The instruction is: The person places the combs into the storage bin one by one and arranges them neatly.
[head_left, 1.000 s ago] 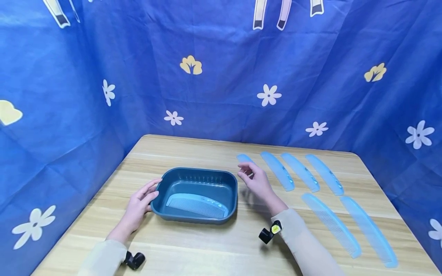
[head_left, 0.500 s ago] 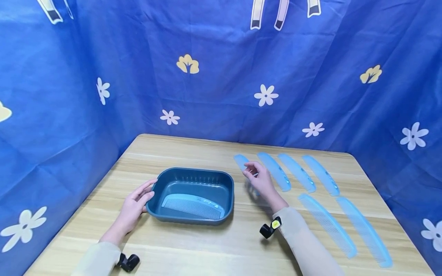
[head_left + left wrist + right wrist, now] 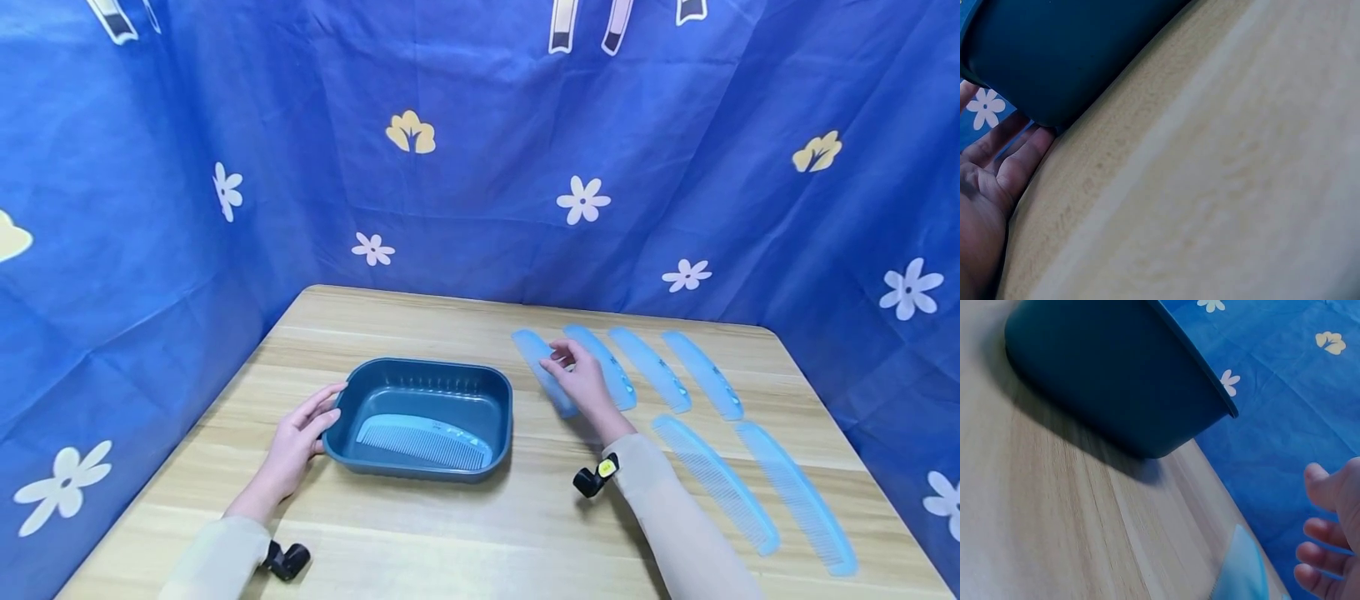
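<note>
Blue cloth printed with white and yellow flowers (image 3: 480, 167) hangs behind and to both sides of a pale wooden surface (image 3: 465, 533). On its left half sits a dark blue basin (image 3: 390, 375), with one light blue comb (image 3: 423, 443) lying flat on its floor. Six more combs lie on the right half: four in a far row and two longer ones nearer the person, the long combs (image 3: 716, 483) side by side and well apart from the basin.

Judging by the pictures, the step in hand is picking up the leftmost comb (image 3: 542, 367) of the far row. The right hand (image 3: 581, 379) hovers over its middle, fingers loosely bent and apart, clamped on nothing; whether the fingertips already touch the comb I cannot tell. The left hand (image 3: 300, 433) lies with straight, relaxed fingers against the basin's left wall, which the left wrist view confirms.

To do it well, the grip should pinch the comb's solid spine rather than the teeth, which would likely flex and slip. A thin flat comb is hard to get under, so tipping it up on one long edge, or sliding it slightly first, seems wise. The neighbouring comb (image 3: 607, 379) lies just beside, so the fingers should close narrowly to avoid nudging it. The left hand's steadying contact is worth having while a comb goes into the basin.
</note>
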Tool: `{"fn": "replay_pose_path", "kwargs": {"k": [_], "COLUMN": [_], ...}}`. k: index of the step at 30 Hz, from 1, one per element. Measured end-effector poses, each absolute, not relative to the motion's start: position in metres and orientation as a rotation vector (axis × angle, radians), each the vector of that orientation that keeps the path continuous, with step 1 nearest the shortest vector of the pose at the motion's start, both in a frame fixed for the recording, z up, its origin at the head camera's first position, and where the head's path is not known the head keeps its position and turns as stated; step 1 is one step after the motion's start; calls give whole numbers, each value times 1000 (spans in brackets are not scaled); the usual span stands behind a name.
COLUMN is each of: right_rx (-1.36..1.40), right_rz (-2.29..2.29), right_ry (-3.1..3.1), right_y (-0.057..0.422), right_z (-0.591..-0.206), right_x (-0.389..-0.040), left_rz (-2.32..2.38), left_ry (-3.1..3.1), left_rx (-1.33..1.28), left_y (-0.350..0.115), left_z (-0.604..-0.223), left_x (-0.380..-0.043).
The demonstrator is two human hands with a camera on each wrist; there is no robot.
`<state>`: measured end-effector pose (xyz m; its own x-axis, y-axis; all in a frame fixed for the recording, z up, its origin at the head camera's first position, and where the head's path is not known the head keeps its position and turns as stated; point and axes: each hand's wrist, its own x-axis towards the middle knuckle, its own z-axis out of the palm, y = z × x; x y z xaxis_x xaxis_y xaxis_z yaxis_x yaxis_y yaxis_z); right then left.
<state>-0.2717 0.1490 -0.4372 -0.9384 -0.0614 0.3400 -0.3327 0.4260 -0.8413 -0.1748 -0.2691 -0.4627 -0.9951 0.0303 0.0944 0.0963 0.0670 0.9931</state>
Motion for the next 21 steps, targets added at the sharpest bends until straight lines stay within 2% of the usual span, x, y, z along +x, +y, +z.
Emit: {"fn": "replay_pose_path", "kwargs": {"k": [21], "right_rx": [157], "right_rz": [1244], "right_ry": [-2736], "right_y": [159], "right_z": [-453], "right_x": [-286], "left_rz": [-2100], "left_ry": [-2269], "left_rx": [-116], "left_y": [-269], "left_z": [-461], "left_x": [-175]}}
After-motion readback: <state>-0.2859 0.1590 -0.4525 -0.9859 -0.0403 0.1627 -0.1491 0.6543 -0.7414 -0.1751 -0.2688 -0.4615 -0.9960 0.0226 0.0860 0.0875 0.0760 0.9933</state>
